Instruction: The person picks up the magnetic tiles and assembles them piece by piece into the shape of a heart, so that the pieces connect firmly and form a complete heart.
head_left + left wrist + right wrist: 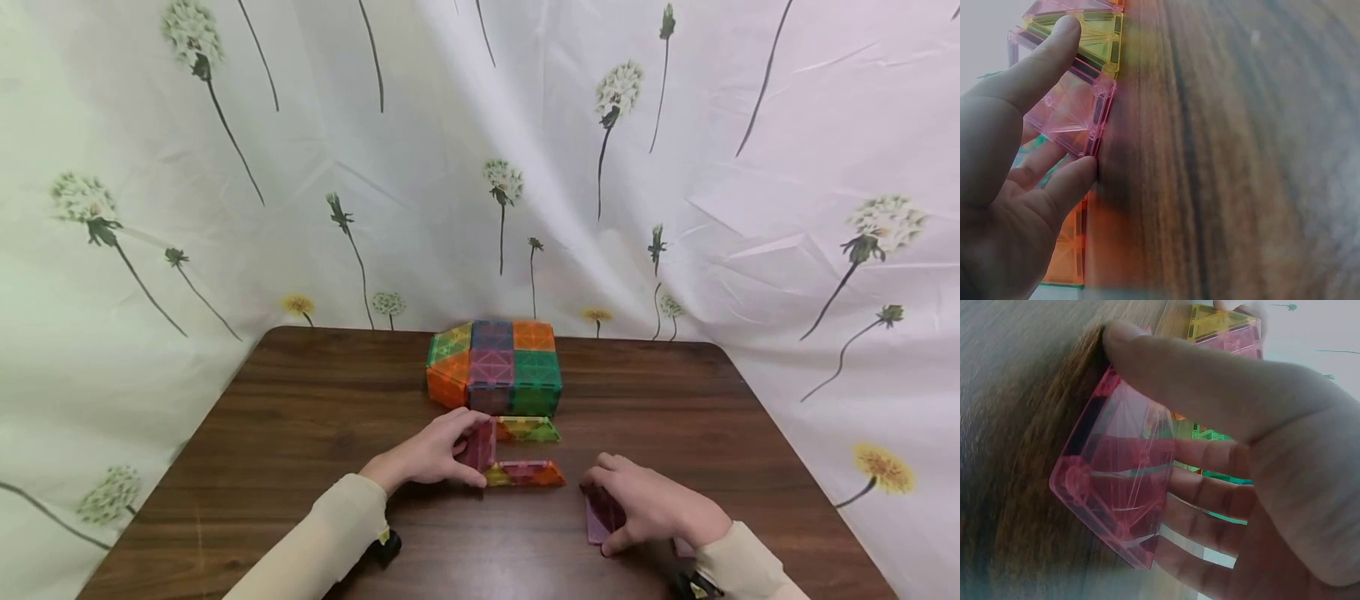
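My left hand point(433, 450) holds a pink square magnetic tile point(480, 447) standing on edge, thumb at the near side and fingers at the far side. That tile meets the left ends of two low upright strips of triangular tiles: a near strip point(525, 473) in yellow, pink and orange, and a far strip point(528, 429) in orange, yellow and green. To the right, my right hand point(651, 502) grips another pink magnetic tile point(1119, 481) between thumb and fingers, tilted close to the tabletop. Part of this tile is hidden by the hand.
Behind the strips stands a box-like block of colored magnetic tiles point(492, 367), its left end angled. A further pink piece point(682, 547) shows partly under the right wrist. The brown wooden table point(315, 392) backs onto a white flowered curtain point(450, 167).
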Available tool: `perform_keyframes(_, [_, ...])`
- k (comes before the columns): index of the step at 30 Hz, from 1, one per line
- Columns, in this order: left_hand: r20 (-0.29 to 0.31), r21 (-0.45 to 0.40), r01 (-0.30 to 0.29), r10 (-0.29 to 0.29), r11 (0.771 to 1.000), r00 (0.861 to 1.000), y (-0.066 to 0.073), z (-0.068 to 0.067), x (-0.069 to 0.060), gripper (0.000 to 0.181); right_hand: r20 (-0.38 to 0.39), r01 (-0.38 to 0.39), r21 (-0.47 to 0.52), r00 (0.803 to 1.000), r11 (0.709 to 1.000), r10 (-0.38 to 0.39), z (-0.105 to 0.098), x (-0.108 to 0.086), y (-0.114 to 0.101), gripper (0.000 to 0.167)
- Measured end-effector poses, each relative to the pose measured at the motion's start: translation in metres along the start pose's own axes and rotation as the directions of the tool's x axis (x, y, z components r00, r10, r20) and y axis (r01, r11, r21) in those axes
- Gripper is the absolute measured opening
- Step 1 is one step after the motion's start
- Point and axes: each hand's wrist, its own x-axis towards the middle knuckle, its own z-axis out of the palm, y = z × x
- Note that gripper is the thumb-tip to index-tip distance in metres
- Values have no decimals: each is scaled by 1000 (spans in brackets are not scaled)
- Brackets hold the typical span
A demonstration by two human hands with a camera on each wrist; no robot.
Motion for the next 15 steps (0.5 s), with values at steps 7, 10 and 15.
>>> perform_keyframes(7, [1,-42,2,-2,999,1000,-3,2,-1,84,-80,94,100,993,991,-86,-2,3,9,71])
perform_keyframes(10, [3,-52,9,-9,999,1000,-2,1,0,84,-171,151,149,977,977,-125,-7,7,17,70])
perform_keyframes(15, [6,-42,17,-17,999,1000,-2,1,1,84,-306,222,168,938,961,-163,-15,16,22,70])
